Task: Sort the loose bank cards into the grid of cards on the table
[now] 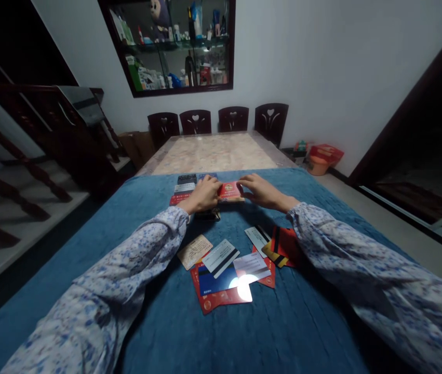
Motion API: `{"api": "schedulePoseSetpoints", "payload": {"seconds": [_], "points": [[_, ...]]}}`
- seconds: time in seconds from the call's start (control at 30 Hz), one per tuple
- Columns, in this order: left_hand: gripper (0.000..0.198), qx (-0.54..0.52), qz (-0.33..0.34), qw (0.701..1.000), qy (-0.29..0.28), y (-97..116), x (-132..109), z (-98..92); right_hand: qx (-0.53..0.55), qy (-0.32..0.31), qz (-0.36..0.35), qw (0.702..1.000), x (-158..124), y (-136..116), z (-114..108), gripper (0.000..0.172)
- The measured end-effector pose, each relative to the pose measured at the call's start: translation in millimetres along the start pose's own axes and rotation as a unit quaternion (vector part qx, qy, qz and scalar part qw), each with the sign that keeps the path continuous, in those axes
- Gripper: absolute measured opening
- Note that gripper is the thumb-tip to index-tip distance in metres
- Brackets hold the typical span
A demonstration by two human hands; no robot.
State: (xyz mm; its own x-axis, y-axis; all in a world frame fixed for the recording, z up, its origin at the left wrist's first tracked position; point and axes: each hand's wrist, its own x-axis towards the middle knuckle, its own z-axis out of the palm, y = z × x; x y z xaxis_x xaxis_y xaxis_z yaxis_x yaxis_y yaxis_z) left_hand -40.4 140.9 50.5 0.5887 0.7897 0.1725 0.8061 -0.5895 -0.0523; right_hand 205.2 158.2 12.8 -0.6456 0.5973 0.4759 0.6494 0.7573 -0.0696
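Dim light, white glare on the cards (221,281), edge distortion

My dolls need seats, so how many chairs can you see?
4, in a row beyond the table: leftmost chair, second chair, third chair, rightmost chair. Others may be hidden behind the table.

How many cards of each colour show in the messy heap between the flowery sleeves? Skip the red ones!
Beige card: 1
White cards: 2
Pale lilac card: 1
Blue card: 1
Gold card: 1
Total without the red: 6 cards showing. Any hidden underneath can't be counted.
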Motion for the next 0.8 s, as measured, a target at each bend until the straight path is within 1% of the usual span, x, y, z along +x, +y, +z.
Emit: {"api": "schedulePoseSetpoints", "payload": {"seconds": [0.17, 0.33, 0.53, 0.8], "points": [[0.035, -0.002, -0.018, 1.000, -0.003, -9.0, 30.8, 10.6, -0.018, -0.023, 0.039, 0.999, 17.1, 23.0, 7.6, 0.023], [0.035, -0.001, -0.036, 0.999, -0.035, -13.6, 53.5, 19.0, -0.019, -0.061, 0.066, 0.996, 29.2, 40.9, 16.4, 0.025], [0.034, 0.010, -0.049, 0.997, -0.063, -19.1, 72.3, 25.5, -0.025, -0.094, 0.105, 0.990, 41.4, 57.7, 30.8, 0.028], [0.027, 0.008, -0.042, 0.996, -0.084, -28.5, 87.9, 47.5, -0.014, -0.132, 0.141, 0.981, 44.4, 63.2, 38.1, 0.030]]}}
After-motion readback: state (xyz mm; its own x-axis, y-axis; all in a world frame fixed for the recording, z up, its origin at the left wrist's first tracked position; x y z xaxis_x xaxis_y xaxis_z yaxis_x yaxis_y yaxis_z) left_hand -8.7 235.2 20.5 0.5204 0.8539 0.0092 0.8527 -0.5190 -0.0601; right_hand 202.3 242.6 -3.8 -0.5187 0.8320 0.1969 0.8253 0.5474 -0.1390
